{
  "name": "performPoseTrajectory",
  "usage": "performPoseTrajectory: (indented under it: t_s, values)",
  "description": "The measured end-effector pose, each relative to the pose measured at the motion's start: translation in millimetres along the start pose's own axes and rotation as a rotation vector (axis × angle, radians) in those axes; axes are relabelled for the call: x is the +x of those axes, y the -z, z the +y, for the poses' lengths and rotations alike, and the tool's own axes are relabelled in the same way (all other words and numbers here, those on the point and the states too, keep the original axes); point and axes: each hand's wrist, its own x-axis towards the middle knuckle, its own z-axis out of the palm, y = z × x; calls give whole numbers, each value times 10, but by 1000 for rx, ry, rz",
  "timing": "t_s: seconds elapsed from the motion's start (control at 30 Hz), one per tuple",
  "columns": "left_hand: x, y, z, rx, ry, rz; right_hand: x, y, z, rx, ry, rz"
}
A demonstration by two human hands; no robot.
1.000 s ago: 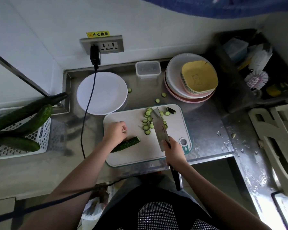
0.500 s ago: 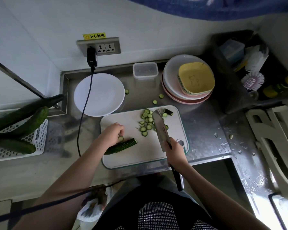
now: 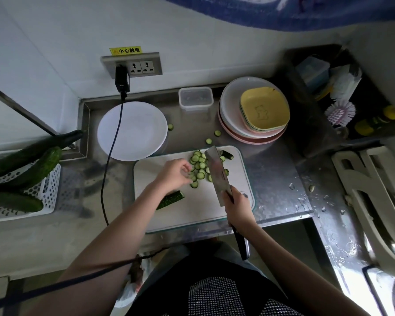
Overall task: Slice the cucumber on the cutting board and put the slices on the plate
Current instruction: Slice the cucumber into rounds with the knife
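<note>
Steel counter [image 3: 271,179] under white wall (cutting board [image 3: 198,208] central), right hand [image 3: 238,207] gripping knife [image 3: 217,174], left hand [image 3: 173,173] loose.

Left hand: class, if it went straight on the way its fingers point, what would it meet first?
Most likely the pile of cucumber slices on the cutting board; the left hand already reaches its near edge. Height above them is unclear.

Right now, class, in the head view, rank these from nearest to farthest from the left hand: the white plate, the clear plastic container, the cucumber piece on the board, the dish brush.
1. Cucumber piece, on the cutting board just below the left hand.
2. White plate, behind it to the left.
3. Clear plastic container, against the back wall.
4. Dish brush, far right in the dark rack.
</note>
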Motion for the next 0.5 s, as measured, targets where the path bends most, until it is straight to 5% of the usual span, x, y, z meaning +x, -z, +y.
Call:
performPoseTrajectory:
  t_s: [0.2, 0.3, 0.33, 0.5]
  values:
    - [49, -67, 267, 172, -87, 255, -21, 53, 15, -557, 90, 112]
    - [-44, -36, 443, 155, -353, 559, -19, 89, -16, -722, 86, 131]
    - [-49, -42, 502, 197, -447, 550, -9, 95, -18, -750, 91, 135]
    - [126, -169, 555, 538, -364, -192, 32, 121, -9, -799, 126, 128]
